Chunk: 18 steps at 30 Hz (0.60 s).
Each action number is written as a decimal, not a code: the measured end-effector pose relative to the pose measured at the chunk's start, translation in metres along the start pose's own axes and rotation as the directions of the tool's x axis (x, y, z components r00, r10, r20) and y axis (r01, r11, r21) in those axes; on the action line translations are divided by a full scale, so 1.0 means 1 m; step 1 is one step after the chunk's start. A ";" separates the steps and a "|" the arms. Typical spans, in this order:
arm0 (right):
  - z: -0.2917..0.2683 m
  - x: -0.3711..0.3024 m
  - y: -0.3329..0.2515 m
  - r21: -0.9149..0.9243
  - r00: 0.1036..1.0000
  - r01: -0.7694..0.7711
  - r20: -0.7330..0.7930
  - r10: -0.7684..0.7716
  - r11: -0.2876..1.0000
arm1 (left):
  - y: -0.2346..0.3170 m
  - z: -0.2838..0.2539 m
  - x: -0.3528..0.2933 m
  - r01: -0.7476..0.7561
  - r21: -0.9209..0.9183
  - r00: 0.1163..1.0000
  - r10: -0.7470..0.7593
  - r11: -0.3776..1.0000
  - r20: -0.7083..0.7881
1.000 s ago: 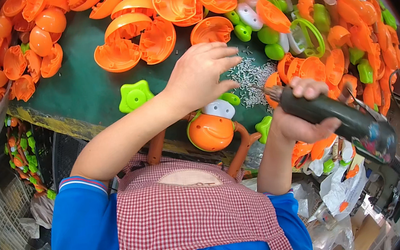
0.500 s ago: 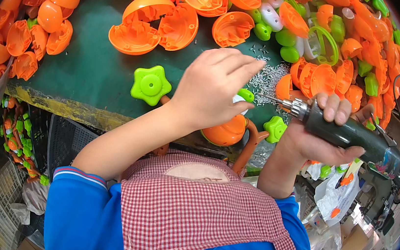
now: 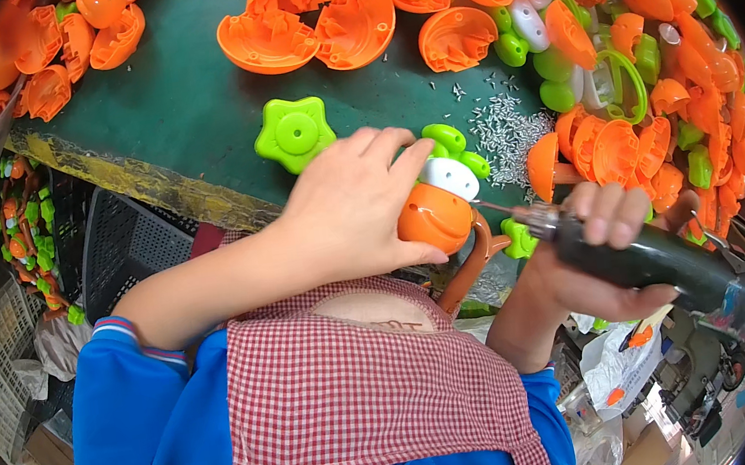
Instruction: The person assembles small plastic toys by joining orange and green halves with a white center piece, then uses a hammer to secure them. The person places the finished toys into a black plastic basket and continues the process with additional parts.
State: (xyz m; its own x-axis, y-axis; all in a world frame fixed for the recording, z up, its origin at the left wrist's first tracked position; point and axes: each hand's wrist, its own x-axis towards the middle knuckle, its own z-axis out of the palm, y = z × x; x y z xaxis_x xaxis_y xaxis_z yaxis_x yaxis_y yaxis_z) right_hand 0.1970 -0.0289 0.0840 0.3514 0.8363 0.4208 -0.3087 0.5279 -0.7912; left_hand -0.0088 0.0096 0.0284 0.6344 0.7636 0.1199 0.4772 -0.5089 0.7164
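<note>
My left hand (image 3: 355, 202) is closed round the side of a toy figure (image 3: 435, 218) at the table's near edge. The toy has a round orange body, a white eye piece with small holes and green knobs on top. A brown curved tube (image 3: 467, 272) shows beside it. In my right hand (image 3: 591, 253) is a black electric screwdriver (image 3: 647, 261), gripped round its body. Its thin bit points left to the toy's right side; whether it touches is unclear. Left of the toy lies a green star-shaped piece (image 3: 295, 135), and another green piece (image 3: 518, 238) is below the bit.
A spread of small silver screws (image 3: 508, 134) lies on the green tabletop (image 3: 170, 145). Orange half shells (image 3: 458, 39) lie at the back, more shells (image 3: 46, 93) at the far left. Mixed orange, green and white parts (image 3: 612, 113) crowd the right side. A black crate (image 3: 130, 242) stands below the left edge.
My left hand has come down from above the screws and closed on the toy. The toy has tilted up, showing its eye piece. The screwdriver's bit has moved down beside it.
</note>
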 end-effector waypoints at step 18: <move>0.005 -0.043 0.041 -0.115 0.843 -0.420 0.319 0.433 0.900 | -0.004 0.018 0.012 0.240 -0.007 0.869 -0.212 0.971 0.447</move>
State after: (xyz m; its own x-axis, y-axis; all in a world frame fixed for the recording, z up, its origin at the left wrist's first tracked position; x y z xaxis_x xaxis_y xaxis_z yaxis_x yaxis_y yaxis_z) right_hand 0.1647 -0.0424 0.0358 -0.1196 0.9809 0.1533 -0.3238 0.1074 -0.9400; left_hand 0.0081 0.0135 0.0150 0.7221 0.5938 -0.3550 0.6115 -0.3078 0.7290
